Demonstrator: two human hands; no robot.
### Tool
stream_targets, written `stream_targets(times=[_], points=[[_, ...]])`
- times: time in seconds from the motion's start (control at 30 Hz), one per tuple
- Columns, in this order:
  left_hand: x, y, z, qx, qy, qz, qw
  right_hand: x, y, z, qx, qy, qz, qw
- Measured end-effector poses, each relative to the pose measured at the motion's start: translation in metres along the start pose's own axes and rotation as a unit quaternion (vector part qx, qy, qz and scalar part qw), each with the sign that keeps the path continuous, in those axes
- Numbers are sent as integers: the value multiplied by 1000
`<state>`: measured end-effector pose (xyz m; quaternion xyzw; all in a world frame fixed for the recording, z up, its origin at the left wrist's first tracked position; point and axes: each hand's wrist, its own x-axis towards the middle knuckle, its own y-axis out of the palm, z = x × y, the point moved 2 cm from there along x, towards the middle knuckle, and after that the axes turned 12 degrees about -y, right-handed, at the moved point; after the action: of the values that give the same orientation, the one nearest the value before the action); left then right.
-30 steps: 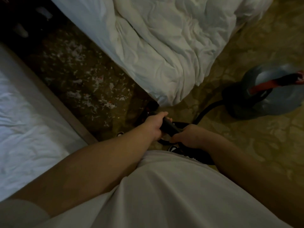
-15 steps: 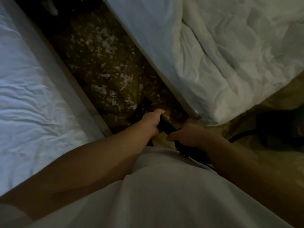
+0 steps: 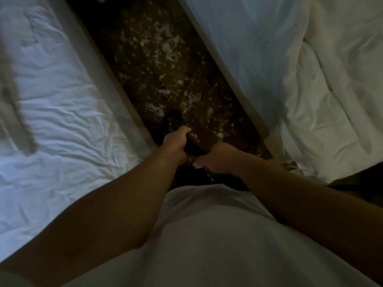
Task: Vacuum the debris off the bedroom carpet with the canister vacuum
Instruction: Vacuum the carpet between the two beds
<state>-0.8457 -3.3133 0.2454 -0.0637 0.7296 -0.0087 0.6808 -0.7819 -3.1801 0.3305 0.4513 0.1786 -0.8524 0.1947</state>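
Note:
A dark patterned carpet strip [image 3: 170,83] runs between two beds and is littered with white scraps of debris [image 3: 167,48]. My left hand [image 3: 175,141] grips the black vacuum wand handle [image 3: 193,147] from the front. My right hand [image 3: 222,159] holds the same handle just behind it, where the ribbed hose [image 3: 215,175] joins. The dark floor nozzle [image 3: 173,120] sits on the carpet just beyond my left hand, at the near edge of the debris. The canister itself is out of view.
A bed with white crumpled sheets [image 3: 62,112] borders the strip on the left, its pale frame edge [image 3: 116,90] along the carpet. A second bed with a white duvet [image 3: 310,79] hangs down on the right. My white shirt [image 3: 207,235] fills the bottom.
The view has swung left and into the gap between the beds; the canister has left the frame. Both hands keep their grip, and the nozzle now lies further in toward the debris.

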Motion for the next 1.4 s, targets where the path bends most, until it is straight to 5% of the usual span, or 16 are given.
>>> stream_targets(times=[0.27,0.63,1.4], points=[[21,-35,-63,-10,27,-22,999,43,3,49,6,-35,0,999],[-8,32,-68,15,53,1,998,31,-27,14,67,-36,-61,995],[-80,271,215,161,-9,76,984,-193,-97,-270,184,80,-114,973]])
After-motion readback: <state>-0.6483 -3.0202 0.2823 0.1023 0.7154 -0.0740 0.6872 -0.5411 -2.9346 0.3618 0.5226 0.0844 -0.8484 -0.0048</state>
